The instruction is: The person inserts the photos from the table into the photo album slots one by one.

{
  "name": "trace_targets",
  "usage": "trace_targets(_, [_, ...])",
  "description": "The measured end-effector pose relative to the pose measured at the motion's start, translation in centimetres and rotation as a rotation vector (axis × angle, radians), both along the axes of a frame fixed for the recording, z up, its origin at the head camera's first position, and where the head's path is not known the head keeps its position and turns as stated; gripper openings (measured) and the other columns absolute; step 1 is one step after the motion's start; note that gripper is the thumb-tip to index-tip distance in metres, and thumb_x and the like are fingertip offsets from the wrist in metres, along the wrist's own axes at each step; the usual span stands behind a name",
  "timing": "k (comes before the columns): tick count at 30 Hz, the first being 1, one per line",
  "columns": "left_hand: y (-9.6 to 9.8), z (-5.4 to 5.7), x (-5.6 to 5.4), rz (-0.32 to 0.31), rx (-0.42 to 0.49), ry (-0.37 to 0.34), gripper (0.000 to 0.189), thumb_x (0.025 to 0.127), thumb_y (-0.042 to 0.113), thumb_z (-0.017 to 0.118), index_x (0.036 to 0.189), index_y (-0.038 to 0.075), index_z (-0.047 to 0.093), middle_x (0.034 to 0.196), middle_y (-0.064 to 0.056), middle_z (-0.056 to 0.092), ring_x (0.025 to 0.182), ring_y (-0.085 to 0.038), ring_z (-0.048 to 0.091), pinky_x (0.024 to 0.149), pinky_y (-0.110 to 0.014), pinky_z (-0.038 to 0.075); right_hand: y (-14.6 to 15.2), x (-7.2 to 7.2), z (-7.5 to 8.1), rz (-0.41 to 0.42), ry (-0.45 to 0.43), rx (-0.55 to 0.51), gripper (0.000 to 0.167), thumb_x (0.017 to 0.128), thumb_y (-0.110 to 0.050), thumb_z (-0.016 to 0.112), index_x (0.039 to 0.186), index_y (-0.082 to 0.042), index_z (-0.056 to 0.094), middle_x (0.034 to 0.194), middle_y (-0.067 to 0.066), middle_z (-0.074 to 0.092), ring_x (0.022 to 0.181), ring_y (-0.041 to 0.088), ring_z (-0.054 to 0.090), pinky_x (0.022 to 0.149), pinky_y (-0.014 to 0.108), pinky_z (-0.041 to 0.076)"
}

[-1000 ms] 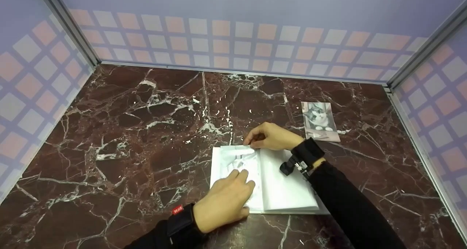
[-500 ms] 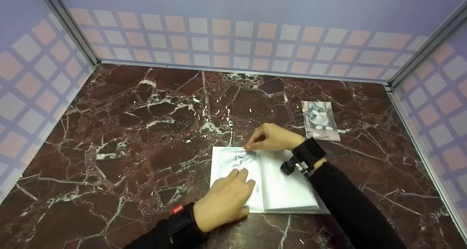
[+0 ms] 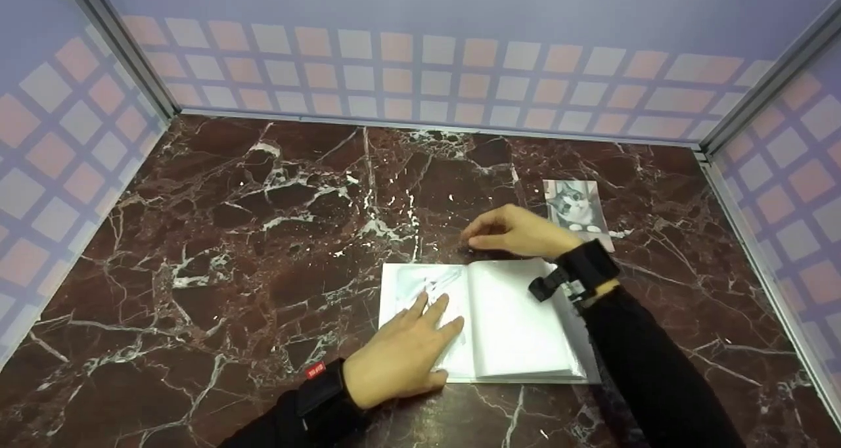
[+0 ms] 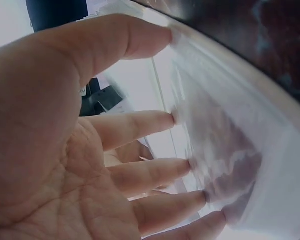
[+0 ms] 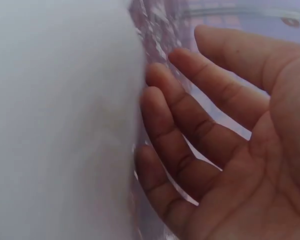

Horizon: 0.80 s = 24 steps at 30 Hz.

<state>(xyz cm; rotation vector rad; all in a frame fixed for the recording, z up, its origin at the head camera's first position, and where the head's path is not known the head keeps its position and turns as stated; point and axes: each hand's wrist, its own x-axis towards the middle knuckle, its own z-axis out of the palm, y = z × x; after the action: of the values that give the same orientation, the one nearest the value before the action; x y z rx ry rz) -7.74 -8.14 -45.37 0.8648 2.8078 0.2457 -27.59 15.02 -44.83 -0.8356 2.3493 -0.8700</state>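
A photo album (image 3: 519,330) lies open on the marble-patterned table, its right page blank white. In the clear sleeve of the left page sits a picture (image 3: 415,280), glare covering much of it. My left hand (image 3: 398,357) rests on this page, fingers spread. In the left wrist view its fingertips (image 4: 197,165) touch the plastic over a blurred, darker picture. Just beyond the album's far edge is my right hand (image 3: 519,232), fingers loosely bent. The right wrist view shows nothing between that hand's thumb and fingers (image 5: 160,115), the white page beside them.
A cat photo (image 3: 575,206) lies flat on the table (image 3: 276,251) behind the right wrist, which partly covers its lower edge. Purple panels with pink and white squares (image 3: 399,80) wall in the back and both sides.
The right hand has let go of the left page's top edge and moved right and away from me. The picture's top edge has slid down into the sleeve. The left fingers have spread.
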Motion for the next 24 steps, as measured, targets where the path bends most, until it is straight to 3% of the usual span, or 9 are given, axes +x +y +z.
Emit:
trace_targets(3, [-0.2,0.2,0.0,0.008,0.011,-0.018,0.078,0.088,0.041,0.085,0.155,0.013,0.056,0.167,-0.025,0.044,0.150,-0.052,0.047,0.116,-0.059,0.052,2.1,-0.4,0.4,-0.067,0.020,-0.037,0.032,0.105,-0.032,0.069,0.131,-0.015,0.075,0.129,0.006,0.078,0.118,0.028,0.073,0.109,0.050,0.056])
trace_targets(10, [-0.8,0.7,-0.2,0.037,0.020,-0.055,0.075,0.085,0.036,0.090,0.149,0.011,0.060,0.164,-0.025,0.047,0.148,-0.053,0.049,0.113,-0.060,0.054,6.3,-0.6,0.3,-0.229,-0.009,-0.124,0.036,0.105,-0.034,0.070,0.132,-0.010,0.074,0.125,0.011,0.077,0.113,0.031,0.070,0.096,0.036,0.058])
trace_targets(16, [-1.4,1.3,-0.2,0.050,-0.031,-0.018,0.056,0.076,0.030,0.094,0.121,0.012,0.067,0.153,-0.023,0.058,0.138,-0.052,0.058,0.093,-0.060,0.064,9.1,-0.1,0.3,-0.358,-0.020,-0.175,0.040,0.107,-0.035,0.067,0.137,-0.009,0.070,0.132,0.017,0.073,0.114,0.031,0.071,0.089,0.032,0.062])
trace_targets(21, [-1.7,1.9,-0.1,0.059,-0.072,0.010,0.040,0.077,0.032,0.092,0.101,0.014,0.067,0.124,-0.014,0.066,0.116,-0.040,0.066,0.071,-0.048,0.064,11.5,0.4,0.3,-0.508,0.092,-0.120,0.043,0.107,-0.037,0.067,0.138,-0.008,0.069,0.131,0.017,0.073,0.107,0.028,0.070,0.089,0.030,0.059])
trace_targets(24, [-1.5,2.2,0.0,0.047,-0.086,0.067,0.038,0.083,0.040,0.089,0.102,0.014,0.067,0.114,-0.011,0.067,0.115,-0.038,0.068,0.075,-0.047,0.065,12.7,0.7,0.0,-0.592,0.172,-0.037,0.046,0.106,-0.040,0.067,0.139,-0.007,0.067,0.131,0.019,0.074,0.109,0.032,0.070,0.093,0.035,0.052])
